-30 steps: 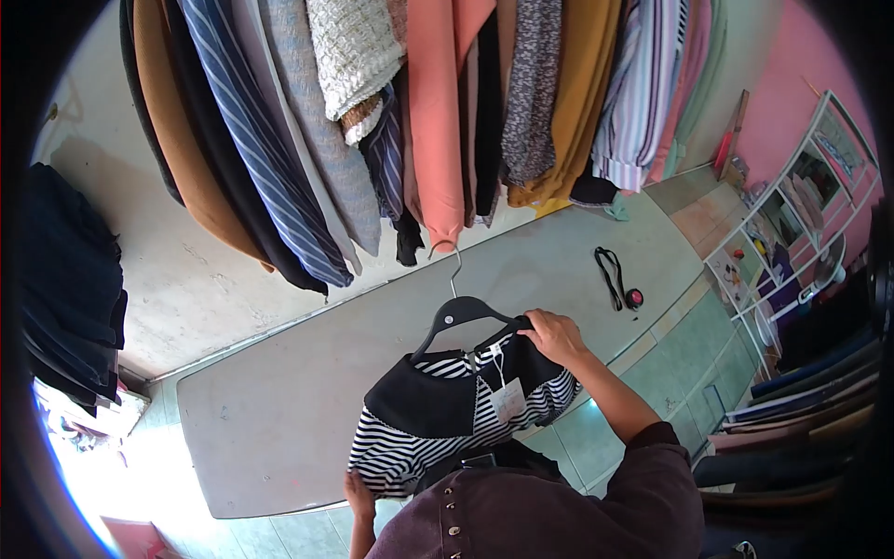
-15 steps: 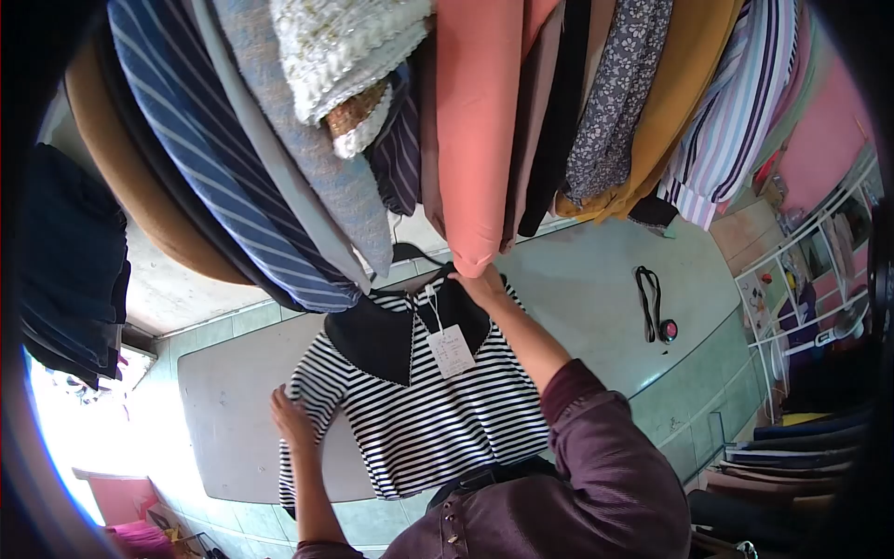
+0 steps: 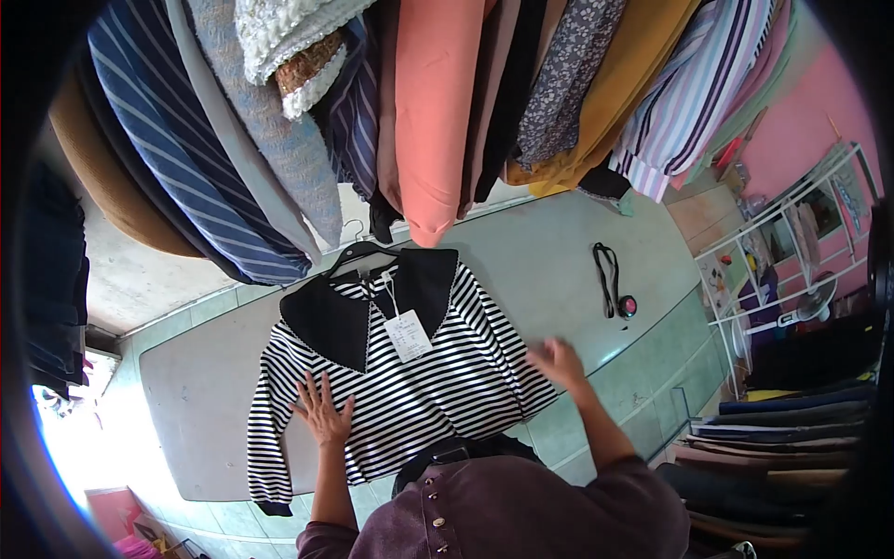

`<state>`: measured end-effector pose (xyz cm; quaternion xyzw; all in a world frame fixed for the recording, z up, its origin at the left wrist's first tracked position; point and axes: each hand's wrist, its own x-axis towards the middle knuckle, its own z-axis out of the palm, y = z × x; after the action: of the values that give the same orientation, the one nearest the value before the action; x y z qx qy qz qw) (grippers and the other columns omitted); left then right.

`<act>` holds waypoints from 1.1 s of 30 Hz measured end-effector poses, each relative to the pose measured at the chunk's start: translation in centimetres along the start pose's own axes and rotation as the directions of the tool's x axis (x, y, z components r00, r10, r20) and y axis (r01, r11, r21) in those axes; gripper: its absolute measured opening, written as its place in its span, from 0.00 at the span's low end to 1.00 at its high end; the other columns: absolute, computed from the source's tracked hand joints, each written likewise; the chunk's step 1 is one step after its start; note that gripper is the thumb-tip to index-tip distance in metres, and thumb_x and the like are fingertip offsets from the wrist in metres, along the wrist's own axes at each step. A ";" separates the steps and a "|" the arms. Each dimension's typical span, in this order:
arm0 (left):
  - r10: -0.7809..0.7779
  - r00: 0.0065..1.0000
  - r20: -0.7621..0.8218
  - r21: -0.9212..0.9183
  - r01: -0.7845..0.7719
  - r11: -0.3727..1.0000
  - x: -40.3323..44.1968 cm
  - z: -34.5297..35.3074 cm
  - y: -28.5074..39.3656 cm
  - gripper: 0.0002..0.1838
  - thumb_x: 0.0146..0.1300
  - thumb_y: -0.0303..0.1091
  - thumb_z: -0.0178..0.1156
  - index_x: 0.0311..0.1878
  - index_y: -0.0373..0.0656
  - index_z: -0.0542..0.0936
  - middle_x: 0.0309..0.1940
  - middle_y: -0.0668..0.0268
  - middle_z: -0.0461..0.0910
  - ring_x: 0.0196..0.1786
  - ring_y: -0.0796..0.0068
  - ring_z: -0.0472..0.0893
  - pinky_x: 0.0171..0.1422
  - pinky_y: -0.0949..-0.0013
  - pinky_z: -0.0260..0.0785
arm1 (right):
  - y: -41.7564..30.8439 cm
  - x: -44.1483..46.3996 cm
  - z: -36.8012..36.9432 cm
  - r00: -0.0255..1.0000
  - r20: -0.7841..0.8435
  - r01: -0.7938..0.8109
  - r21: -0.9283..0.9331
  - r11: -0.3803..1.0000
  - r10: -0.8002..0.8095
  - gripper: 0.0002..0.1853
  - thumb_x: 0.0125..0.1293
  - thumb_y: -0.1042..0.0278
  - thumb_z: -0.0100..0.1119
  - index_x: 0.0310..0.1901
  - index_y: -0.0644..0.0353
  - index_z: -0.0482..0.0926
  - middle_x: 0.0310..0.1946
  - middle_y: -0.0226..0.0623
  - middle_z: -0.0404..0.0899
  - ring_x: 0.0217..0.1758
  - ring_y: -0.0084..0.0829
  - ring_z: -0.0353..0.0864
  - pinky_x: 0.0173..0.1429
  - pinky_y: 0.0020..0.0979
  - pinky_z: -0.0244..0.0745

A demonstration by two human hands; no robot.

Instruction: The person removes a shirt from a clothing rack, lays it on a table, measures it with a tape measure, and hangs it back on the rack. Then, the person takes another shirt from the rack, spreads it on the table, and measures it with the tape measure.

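Plainly, the left hand (image 3: 323, 412) lies spread on the blouse (image 3: 419, 410); the blurred right hand's (image 3: 559, 363) state I cannot tell. 1 cuff (image 3: 275, 509) crosses the surface's (image 3: 196, 419) near edge.

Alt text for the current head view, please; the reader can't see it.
A striped top with a black collar and white tag lies on a grey table, a person's left hand spread on it, the right hand blurred beside its sleeve. Clothes hang above.

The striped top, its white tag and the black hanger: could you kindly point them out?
Striped top (image 3: 403, 399), head view: middle of the front.
White tag (image 3: 408, 336), head view: its printed face.
Black hanger (image 3: 359, 250), head view: just below the hook.
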<state>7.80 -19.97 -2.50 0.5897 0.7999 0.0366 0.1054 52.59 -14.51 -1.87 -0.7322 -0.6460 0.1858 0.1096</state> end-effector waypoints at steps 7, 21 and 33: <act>-0.022 0.998 0.051 0.040 0.020 0.999 0.1 -0.5 0.2 0.39 0.53 0.54 0.53 0.67 0.55 0.54 0.70 0.63 0.42 0.71 0.56 0.40 0.67 0.40 0.24 | 3.9 -0.5 -1.2 0.994 -0.059 -0.068 0.318 0.946 0.091 0.16 0.52 0.66 0.60 0.40 0.62 0.69 0.22 0.47 0.72 0.24 0.46 0.73 0.31 0.37 0.69; -0.047 0.991 0.124 0.072 0.038 0.997 0.7 -0.8 0.4 0.39 0.52 0.49 0.56 0.67 0.52 0.55 0.70 0.62 0.42 0.71 0.55 0.38 0.68 0.41 0.24 | 11.5 12.0 -6.0 0.755 -0.291 -0.633 -0.092 0.769 0.587 0.48 0.44 0.40 0.63 0.65 0.37 0.47 0.65 0.45 0.49 0.65 0.51 0.52 0.56 0.55 0.63; 0.003 0.999 0.048 0.101 -0.008 0.995 0.6 0.5 -0.6 0.39 0.53 0.60 0.48 0.66 0.53 0.57 0.69 0.60 0.44 0.70 0.52 0.41 0.67 0.39 0.25 | 5.2 14.8 -9.7 0.838 -0.545 0.307 0.520 0.797 0.033 0.09 0.63 0.71 0.48 0.44 0.63 0.67 0.37 0.35 0.67 0.40 0.30 0.68 0.50 0.27 0.64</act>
<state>7.19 -19.62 -3.15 0.5973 0.7962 -0.0177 0.0946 62.75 0.16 2.90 -0.6325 -0.5537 0.1591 0.5177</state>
